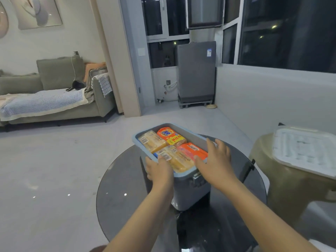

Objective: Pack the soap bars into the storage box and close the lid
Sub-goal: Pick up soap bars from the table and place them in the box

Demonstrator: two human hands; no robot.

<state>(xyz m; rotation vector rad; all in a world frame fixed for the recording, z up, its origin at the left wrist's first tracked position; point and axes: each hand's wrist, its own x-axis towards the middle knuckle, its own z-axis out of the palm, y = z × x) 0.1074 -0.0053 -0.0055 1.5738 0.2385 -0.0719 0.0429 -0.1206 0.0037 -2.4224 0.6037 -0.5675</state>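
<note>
Soap bars (pixel 171 148), four wrapped packs showing on top, fill the blue-grey storage box (pixel 190 193) level with its rim; two are yellow with barcode labels, two are orange, and they lie side by side in two rows. The box stands on a round dark glass table (pixel 127 188). The left hand (pixel 159 170) rests on the near rim with its thumb on a yellow pack, not closed around anything; the right hand (pixel 216 160) lies open and flat, fingers spread over the right edge and touching an orange pack. Packing looks finished, so this seems to be the last settling of the bars. The white lid (pixel 305 151) lies well apart on a stool (pixel 283 188) to the right; the next move calls for fetching it, seating it squarely and fastening the latch (pixel 198 177).
</note>
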